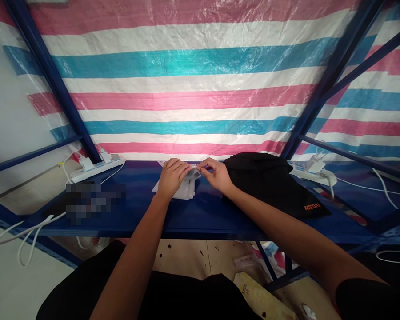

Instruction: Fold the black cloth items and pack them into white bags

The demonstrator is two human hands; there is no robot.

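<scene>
A whitish, partly see-through plastic bag (184, 192) lies folded and crumpled on the blue metal shelf (200, 224). My left hand (174, 177) rests over it from the left, fingers together and curled round its upper part. From the right, my right hand (217, 174) pinches the bag's upper right edge between thumb and fingertips. The two hands nearly meet at that edge. What is inside the bag, if anything, I cannot make out. Just right of my right hand lies a folded black cloth (270, 182) with orange lettering near its lower corner.
White power strips with plugs stand at the left (98, 168) and right (315, 171) of the shelf. A white cable (30, 230) hangs over the left side. Blue posts frame a striped plastic sheet (186, 102) behind. A yellowish box (262, 298) lies on the floor below.
</scene>
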